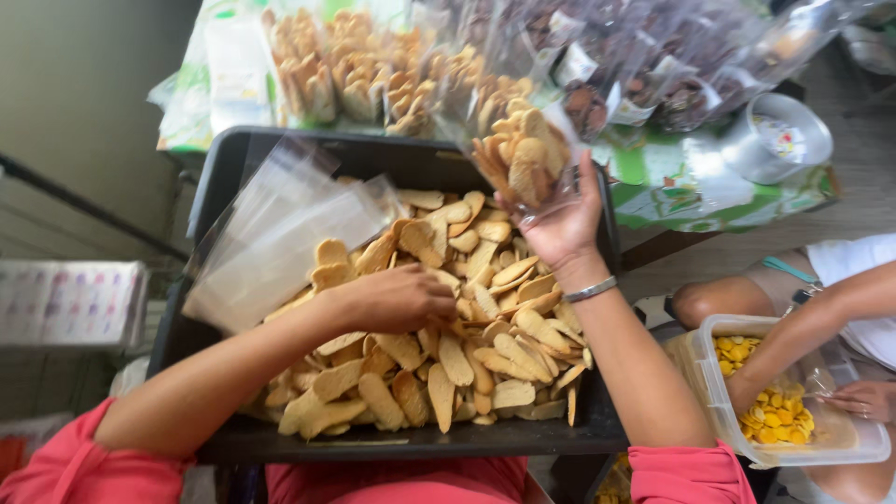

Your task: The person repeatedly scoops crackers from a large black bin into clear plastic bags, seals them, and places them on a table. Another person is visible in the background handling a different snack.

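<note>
A black tub (224,177) in front of me holds a heap of pale oval biscuits (485,345). My left hand (397,297) lies palm down on the heap, fingers curled over some biscuits. My right hand (565,219) is raised over the tub's far right corner and grips a clear plastic bag filled with biscuits (523,159). A silver bangle sits on that wrist. A stack of flat clear bags (280,233) leans in the tub's left side.
Behind the tub lie several filled bags of pale biscuits (373,70) and of dark snacks (653,65) on a green cloth, beside a round metal tin (775,135). At the right another person's hands (863,399) work over a clear box of yellow snacks (775,411).
</note>
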